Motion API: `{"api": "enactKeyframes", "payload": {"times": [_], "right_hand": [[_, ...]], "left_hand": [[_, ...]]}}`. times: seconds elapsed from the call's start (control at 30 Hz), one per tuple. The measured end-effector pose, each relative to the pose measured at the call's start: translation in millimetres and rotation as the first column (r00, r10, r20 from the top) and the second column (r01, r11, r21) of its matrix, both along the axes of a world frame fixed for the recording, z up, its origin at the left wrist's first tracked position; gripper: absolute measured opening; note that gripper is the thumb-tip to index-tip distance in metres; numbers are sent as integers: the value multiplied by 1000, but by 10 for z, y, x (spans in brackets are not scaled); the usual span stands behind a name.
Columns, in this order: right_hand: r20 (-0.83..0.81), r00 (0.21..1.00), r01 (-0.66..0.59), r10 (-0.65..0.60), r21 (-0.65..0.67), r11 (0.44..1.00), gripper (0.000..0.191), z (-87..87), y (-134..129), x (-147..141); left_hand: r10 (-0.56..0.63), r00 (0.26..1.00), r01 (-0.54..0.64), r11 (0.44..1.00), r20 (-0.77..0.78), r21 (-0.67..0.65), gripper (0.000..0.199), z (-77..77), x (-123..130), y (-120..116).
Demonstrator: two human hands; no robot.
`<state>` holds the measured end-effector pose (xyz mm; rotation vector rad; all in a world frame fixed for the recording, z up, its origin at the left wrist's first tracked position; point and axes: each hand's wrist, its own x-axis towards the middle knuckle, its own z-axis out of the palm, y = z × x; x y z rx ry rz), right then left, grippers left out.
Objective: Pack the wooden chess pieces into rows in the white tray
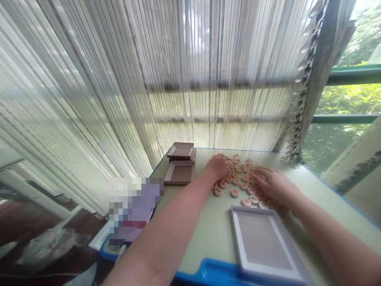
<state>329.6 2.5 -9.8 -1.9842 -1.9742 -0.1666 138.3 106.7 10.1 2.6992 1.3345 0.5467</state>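
Round wooden Chinese chess pieces (235,193), marked with red or dark characters, lie in a loose heap on the pale green table (208,230). My left hand (218,167) rests at the heap's left side, its bent fingers apart and touching pieces; some fingertips are hidden. On the right side, my right hand (275,183) lies over more pieces with its fingers stretched out toward the middle. Both palms face down, and pieces beneath them are partly covered. Nearer to me, between my forearms, is a shallow white-rimmed tray or box lid (239,238).
At the table's back left stand a shallow box (167,176) and a stack of similar boxes (172,152). A blue plastic edge (214,270) shows at the front. Sheer striped curtains (208,79) hang behind the table. A clear plastic bag (47,246) lies at lower left.
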Motion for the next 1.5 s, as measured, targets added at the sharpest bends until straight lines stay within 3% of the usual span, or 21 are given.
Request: {"api": "enactKeyframes", "payload": {"times": [0.13,0.33,0.53,0.7,1.13,1.33,1.5], "right_hand": [[-1,1000,-4,4,-18,1000,47,18,-6,-7],[-20,1000,-17,17,4,1000,47,71,-43,-76],[-50,998,-47,47,8,999,42,105,-61,-113],[-56,997,-50,51,6,999,44,120,-64,-151],[-60,995,-80,81,16,997,40,137,-67,-170],[-60,987,-144,146,40,989,39,97,-40,-155],[-51,986,-154,158,75,985,38,93,-23,-142]], "left_hand": [[20,1000,-20,995,0,-95,35,-18,-16,57],[-55,981,90,979,188,-185,34,-50,-37,156],[4,952,68,972,308,-224,32,-53,-49,228],[1,958,65,974,286,-219,28,-34,-28,210],[-175,962,226,940,208,-256,34,-19,21,105],[-191,936,282,908,295,-309,34,-34,21,117],[-130,951,203,947,279,-249,26,-38,24,123]]}}
